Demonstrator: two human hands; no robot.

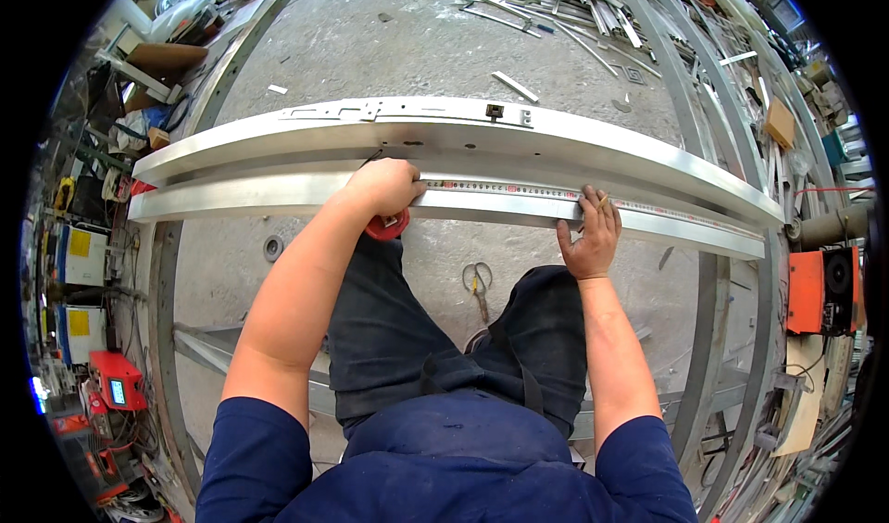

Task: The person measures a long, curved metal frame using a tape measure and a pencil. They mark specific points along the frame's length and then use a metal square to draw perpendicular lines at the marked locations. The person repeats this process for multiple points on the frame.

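Two long silvery metal bars lie side by side across the view: a far bar (602, 160) with slots and small holes, and a plainer near bar (500, 209). A tape measure's blade (500, 188) stretches rightward along the near bar. My left hand (381, 188) is closed at the blade's left part, with the red tape measure case (387, 225) below it. Farther right, my right hand (591, 236) bends its fingers over the blade, thumb at the near bar's front edge. Something small and yellowish shows between those fingers; its kind is unclear.
Metal frame rails support the bars at left (167, 282) and right (708, 338). Scissors (478, 282) lie on the floor between my legs. Metal offcuts (574, 13) are heaped at the far side. An orange machine (810, 291) stands right, a red one (118, 381) left.
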